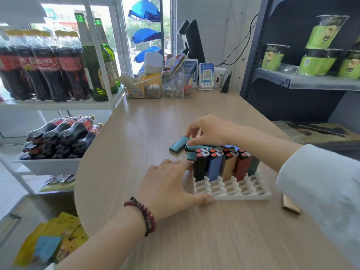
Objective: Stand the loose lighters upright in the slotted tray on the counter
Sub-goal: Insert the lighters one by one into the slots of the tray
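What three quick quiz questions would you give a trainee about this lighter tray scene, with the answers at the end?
1. True or false: the front rows of the slotted tray hold no lighters.
2. What colour is the leftmost upright lighter in the nearest filled row? A) black B) white C) green
3. Which hand reaches over the loose lighters lying behind the tray?

Key: 1. True. 2. A. 3. The right hand.
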`<act>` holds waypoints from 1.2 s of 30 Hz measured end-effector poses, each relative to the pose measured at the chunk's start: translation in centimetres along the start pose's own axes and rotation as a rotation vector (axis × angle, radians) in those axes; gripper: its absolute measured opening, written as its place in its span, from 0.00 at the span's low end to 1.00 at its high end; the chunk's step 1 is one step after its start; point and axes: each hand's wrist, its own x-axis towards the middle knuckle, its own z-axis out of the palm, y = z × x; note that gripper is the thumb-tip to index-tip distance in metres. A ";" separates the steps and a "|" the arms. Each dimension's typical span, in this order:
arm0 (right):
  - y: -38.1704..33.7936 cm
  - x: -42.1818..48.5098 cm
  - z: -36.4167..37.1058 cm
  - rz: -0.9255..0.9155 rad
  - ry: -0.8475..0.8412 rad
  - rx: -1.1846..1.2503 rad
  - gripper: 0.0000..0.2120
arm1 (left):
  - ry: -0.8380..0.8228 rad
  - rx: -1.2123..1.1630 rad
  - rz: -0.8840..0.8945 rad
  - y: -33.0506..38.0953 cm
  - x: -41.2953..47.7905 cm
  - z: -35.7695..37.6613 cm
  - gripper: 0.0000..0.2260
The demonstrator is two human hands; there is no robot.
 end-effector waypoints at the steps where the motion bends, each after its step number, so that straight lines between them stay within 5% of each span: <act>1: 0.0 0.2 0.2 0.008 -0.005 -0.040 0.15 | 0.005 0.003 -0.002 0.0 0.0 0.0 0.30; 13: -0.7 1.5 1.1 0.027 -0.102 -0.319 0.17 | -0.033 -0.020 -0.011 -0.2 0.2 -0.1 0.30; 31: -0.2 -7.5 -3.7 -0.033 0.313 0.460 0.13 | -0.054 -0.125 0.036 0.3 1.3 0.1 0.42; 36: 0.8 -10.4 -3.6 -0.052 0.312 0.507 0.14 | -0.045 -0.175 0.014 0.3 1.7 0.1 0.36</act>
